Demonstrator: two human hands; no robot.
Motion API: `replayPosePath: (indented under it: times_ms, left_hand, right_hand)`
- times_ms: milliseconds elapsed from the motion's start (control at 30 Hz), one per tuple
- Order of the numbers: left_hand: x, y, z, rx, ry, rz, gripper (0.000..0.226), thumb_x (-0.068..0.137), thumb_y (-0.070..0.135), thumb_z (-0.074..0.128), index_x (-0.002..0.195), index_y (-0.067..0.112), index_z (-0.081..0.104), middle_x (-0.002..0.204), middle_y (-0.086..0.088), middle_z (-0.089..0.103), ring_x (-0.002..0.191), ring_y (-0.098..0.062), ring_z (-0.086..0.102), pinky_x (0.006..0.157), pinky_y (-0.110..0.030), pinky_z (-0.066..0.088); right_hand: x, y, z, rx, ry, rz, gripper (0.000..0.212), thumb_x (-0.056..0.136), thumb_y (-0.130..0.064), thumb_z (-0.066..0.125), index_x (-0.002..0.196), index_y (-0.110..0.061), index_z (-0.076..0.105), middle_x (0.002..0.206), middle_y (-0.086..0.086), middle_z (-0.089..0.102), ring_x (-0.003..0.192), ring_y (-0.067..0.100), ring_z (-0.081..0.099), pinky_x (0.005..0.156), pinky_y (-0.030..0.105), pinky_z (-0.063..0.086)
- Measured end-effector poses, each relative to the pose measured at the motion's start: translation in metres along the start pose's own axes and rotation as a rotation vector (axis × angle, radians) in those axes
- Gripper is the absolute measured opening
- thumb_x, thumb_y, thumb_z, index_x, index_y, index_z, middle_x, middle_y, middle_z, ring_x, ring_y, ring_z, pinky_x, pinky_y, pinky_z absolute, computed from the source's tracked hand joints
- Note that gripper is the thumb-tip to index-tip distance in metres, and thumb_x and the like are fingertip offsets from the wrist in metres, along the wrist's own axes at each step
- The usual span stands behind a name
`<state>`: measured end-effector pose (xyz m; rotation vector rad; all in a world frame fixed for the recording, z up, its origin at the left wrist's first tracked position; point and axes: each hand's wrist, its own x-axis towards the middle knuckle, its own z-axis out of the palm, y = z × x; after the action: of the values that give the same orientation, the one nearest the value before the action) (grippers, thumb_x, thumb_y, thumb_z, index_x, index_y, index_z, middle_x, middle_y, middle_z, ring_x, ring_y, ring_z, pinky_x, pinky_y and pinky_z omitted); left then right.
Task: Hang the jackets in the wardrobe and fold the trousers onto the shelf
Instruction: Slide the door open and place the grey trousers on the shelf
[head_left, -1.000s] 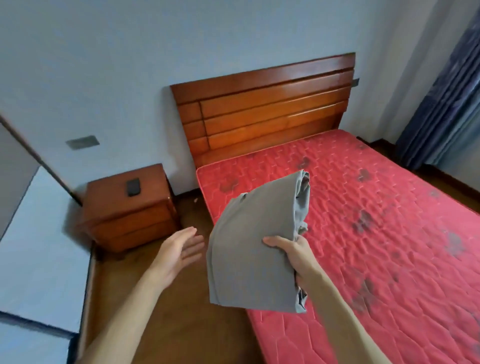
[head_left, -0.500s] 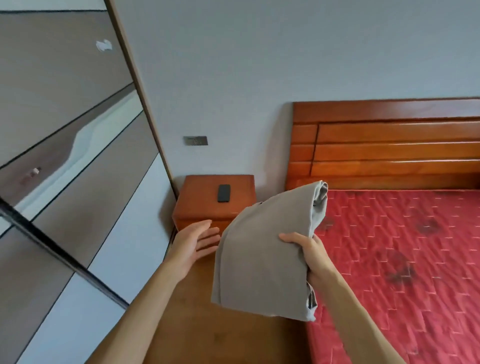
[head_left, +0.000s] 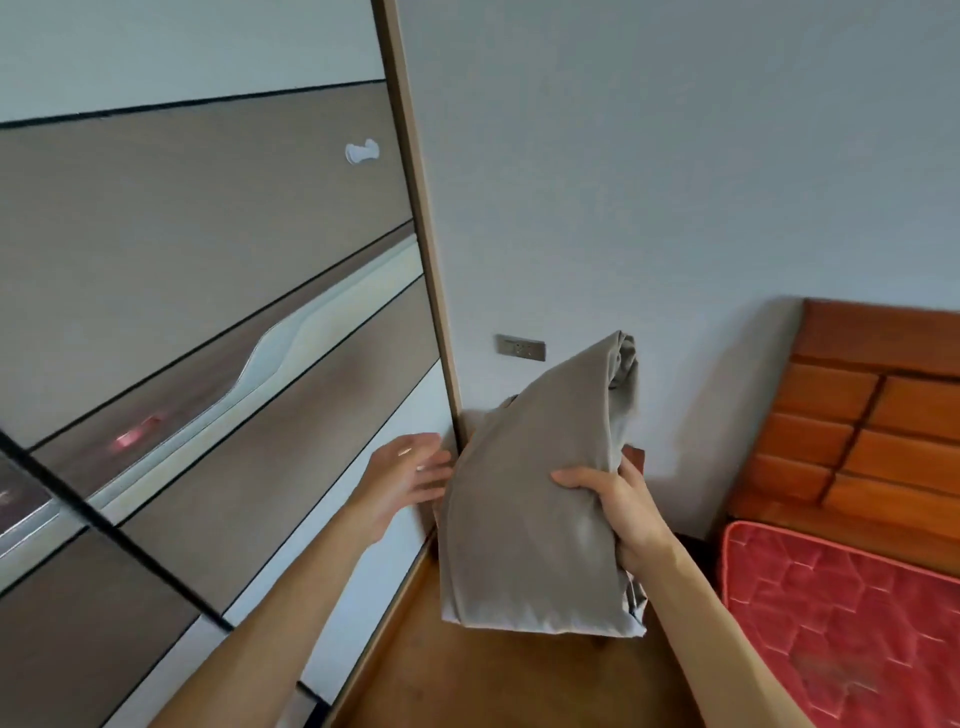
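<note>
Nearest me, my right hand (head_left: 621, 512) is clamped on the folded grey trousers (head_left: 530, 519), thumb across the front face and the other fingers hidden behind the right edge. The bundle hangs in the air, tilted, its top corner leaning right and its loose lower edge over the wooden floor (head_left: 498, 680). I judge it light and limp: soft cloth that keeps its fold only while it is pinched or propped. A single side grip lets the layers sag and slide, and the bunched end at the top right already looks loose. A flat palm under the lower fold, with the thumb kept on top, would hold it best for sliding onto a shelf.

My left hand (head_left: 408, 480) is spread wide and holds nothing; its fingertips sit just beside the trousers' left edge, in front of the wardrobe door (head_left: 218, 322), and I cannot tell whether they touch either.

Further off, the door looks closed, its frame edge running down behind the cloth. To the right are the red mattress (head_left: 841, 623) and headboard (head_left: 878, 415), with a wall socket (head_left: 520, 347) above the trousers.

Against half a second ago, my view has swung left and up: the wardrobe fills more of the frame, the bed has slid to the right edge, and the nightstand is now hidden behind the trousers. The left hand has come closer to the bundle.
</note>
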<state>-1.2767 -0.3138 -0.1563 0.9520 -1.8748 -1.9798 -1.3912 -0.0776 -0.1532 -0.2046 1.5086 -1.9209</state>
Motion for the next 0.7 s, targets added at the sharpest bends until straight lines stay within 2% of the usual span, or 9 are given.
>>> replayPosePath:
  times_ms: [133, 267, 433, 533, 600, 700]
  left_hand:
    - [0.059, 0.03, 0.006, 0.051, 0.03, 0.012, 0.029, 0.097, 0.03, 0.064, 0.122, 0.015, 0.063, 0.115, -0.008, 0.073, 0.099, -0.024, 0.074, 0.078, -0.032, 0.061]
    - [0.133, 0.056, 0.01, 0.034, 0.016, 0.026, 0.026, 0.099, 0.026, 0.062, 0.121, 0.013, 0.065, 0.113, -0.01, 0.073, 0.1, -0.029, 0.074, 0.084, -0.038, 0.062]
    - [0.258, 0.086, 0.004, 0.088, 0.01, 0.1, 0.019, 0.096, 0.024, 0.064, 0.114, 0.017, 0.067, 0.112, -0.013, 0.074, 0.098, -0.029, 0.074, 0.075, -0.034, 0.062]
    - [0.339, 0.105, -0.006, 0.3, 0.02, 0.186, 0.015, 0.093, 0.023, 0.062, 0.107, 0.025, 0.067, 0.112, -0.01, 0.072, 0.095, -0.02, 0.073, 0.073, -0.028, 0.058]
    - [0.389, 0.122, -0.012, 0.494, 0.017, 0.279, 0.017, 0.094, 0.019, 0.06, 0.108, 0.026, 0.066, 0.11, -0.008, 0.07, 0.094, -0.016, 0.069, 0.073, -0.021, 0.052]
    - [0.456, 0.152, -0.022, 0.749, 0.007, 0.399, 0.024, 0.096, 0.015, 0.059, 0.119, 0.02, 0.066, 0.115, -0.004, 0.069, 0.104, -0.017, 0.066, 0.084, -0.022, 0.052]
  right_hand:
    - [0.067, -0.024, 0.007, -0.028, -0.035, 0.015, 0.045, 0.073, -0.004, 0.078, 0.116, -0.009, 0.065, 0.101, 0.011, 0.077, 0.091, 0.031, 0.074, 0.085, 0.047, 0.059]
    - [0.134, -0.036, 0.019, -0.051, -0.037, 0.02, 0.041, 0.074, -0.001, 0.077, 0.112, -0.008, 0.065, 0.097, 0.01, 0.077, 0.088, 0.031, 0.075, 0.084, 0.048, 0.059]
    - [0.228, -0.047, 0.039, -0.081, 0.016, 0.004, 0.039, 0.073, 0.0, 0.077, 0.11, -0.009, 0.064, 0.092, 0.007, 0.078, 0.082, 0.027, 0.075, 0.072, 0.04, 0.06]
    - [0.283, -0.065, 0.053, -0.107, 0.043, 0.004, 0.04, 0.071, 0.0, 0.079, 0.108, -0.009, 0.065, 0.089, 0.006, 0.078, 0.079, 0.026, 0.075, 0.067, 0.036, 0.059]
    - [0.315, -0.079, 0.064, -0.141, 0.045, 0.0, 0.047, 0.063, -0.005, 0.081, 0.107, -0.009, 0.065, 0.087, 0.007, 0.078, 0.078, 0.026, 0.075, 0.065, 0.036, 0.059]
    - [0.358, -0.099, 0.077, -0.183, 0.05, -0.012, 0.05, 0.058, -0.01, 0.078, 0.106, -0.008, 0.065, 0.088, 0.009, 0.078, 0.08, 0.029, 0.075, 0.072, 0.043, 0.061]
